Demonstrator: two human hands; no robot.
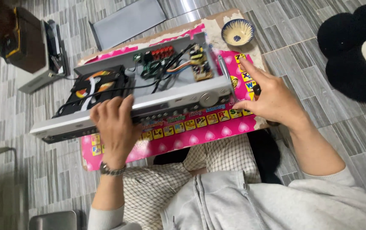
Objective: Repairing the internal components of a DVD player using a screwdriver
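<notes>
An opened silver disc player (178,99) lies on a pink children's mat (200,135) across my lap, its circuit boards (168,64) and black disc drive (93,87) exposed. My left hand (115,127) grips the front panel of the player near the drive. My right hand (272,99) is at the player's right end, fingers curled around a black-handled screwdriver (256,90), index finger stretched toward the case. A silver pen-like tool (224,67) lies beside the case's right side.
A small ceramic bowl (238,32) sits at the mat's far right corner. The grey removed cover (127,21) lies on the tiled floor beyond. A dark toolbox (18,40) stands at the far left. A black-and-white flower cushion (357,51) lies to the right.
</notes>
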